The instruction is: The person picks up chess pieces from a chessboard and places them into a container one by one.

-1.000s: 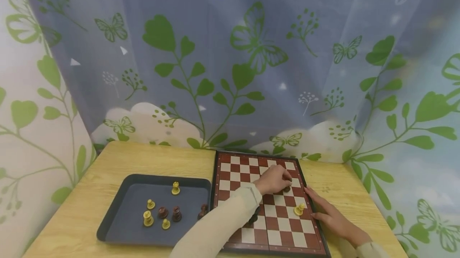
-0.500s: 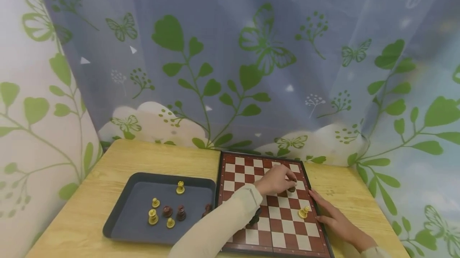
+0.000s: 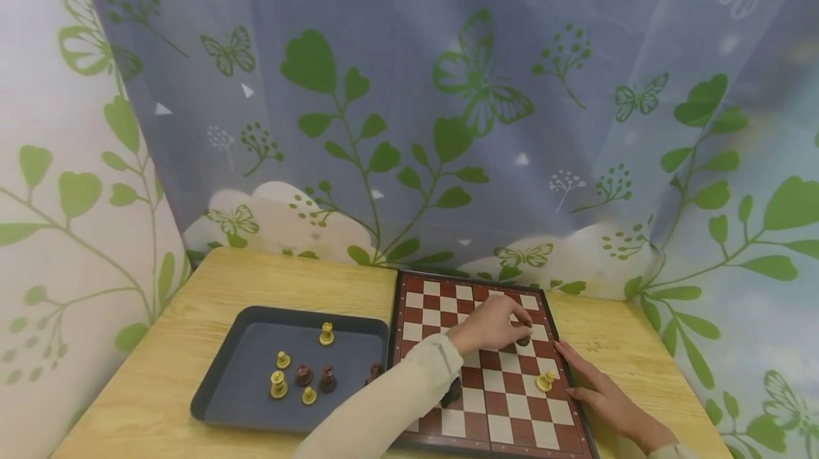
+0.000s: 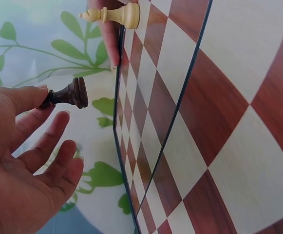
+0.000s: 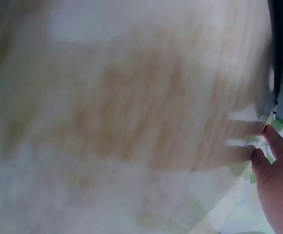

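Note:
My left hand [image 3: 495,324] reaches over the right half of the checkered board [image 3: 431,301]. Its thumb and forefinger pinch the top of a dark brown chess piece [image 4: 72,95], whose kind is hidden by the fingertips. In the left wrist view the other fingers hang loosely bent, and the piece's base looks clear of the board. A cream bishop [image 3: 545,381] stands on the board near its right edge. Along that edge my right hand [image 3: 604,396] rests, fingers extended and touching the rim. Dark pieces [image 3: 451,393] on the board are partly hidden by my left forearm.
Left of the board lies a dark grey tray [image 3: 224,359]. In it are several chess pieces, among them a yellow piece [image 3: 326,335] and a brown piece [image 3: 328,379]; my left sleeve [image 3: 390,388] crosses its right corner. A printed curtain [image 3: 409,89] hangs behind the wooden table [image 3: 301,278].
The head view has turned a little, so everything sits farther right in it. My left hand keeps the chess piece over about the same squares, and my right hand stays at the board's edge.

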A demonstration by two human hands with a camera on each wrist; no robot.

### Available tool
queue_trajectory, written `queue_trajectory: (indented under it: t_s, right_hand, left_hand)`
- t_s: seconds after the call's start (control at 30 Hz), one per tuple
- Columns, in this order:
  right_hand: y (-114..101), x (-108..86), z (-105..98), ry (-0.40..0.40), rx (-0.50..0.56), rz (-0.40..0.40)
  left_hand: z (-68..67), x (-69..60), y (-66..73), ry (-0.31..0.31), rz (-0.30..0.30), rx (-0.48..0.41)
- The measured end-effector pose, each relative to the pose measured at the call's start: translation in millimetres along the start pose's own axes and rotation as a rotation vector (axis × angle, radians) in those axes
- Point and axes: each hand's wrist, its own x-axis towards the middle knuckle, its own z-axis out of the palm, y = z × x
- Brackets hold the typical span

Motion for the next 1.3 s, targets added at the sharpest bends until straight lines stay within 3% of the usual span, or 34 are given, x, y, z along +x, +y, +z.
queue_trajectory:
  t_s: [0.13, 0.33, 0.57, 0.83, 1.07, 1.3]
  right_hand:
    - [1.4, 0.7, 0.5, 0.009, 0.013, -0.029]
    - [1.6, 2.7, 1.3, 0.021, 0.029, -0.099]
    - [2.4, 1.9, 4.9, 0.0, 0.041, -0.093]
    - [4.7, 2.1, 4.7, 0.008, 0.042, -0.141]
    - [4.4, 1.0, 5.3, 0.001, 0.049, -0.106]
    - [6.5, 1.3, 3.6, 0.0, 0.056, -0.139]
  left_hand:
    - [-3.8, -3.4, -2.6, 0.017, 0.009, 0.009]
    - [-13.0, -14.7, -5.5, 0.038, -0.006, -0.045]
    - [-27.6, -40.3, -6.7, 0.086, 0.005, -0.003]
    - [-50.2, -71.7, -14.1, 0.177, 0.012, 0.039]
    - [-69.2, -93.8, -25.1, 0.252, 0.017, 0.024]
    - [-86.9, -113.9, -34.0, 0.31, 0.009, -0.012]
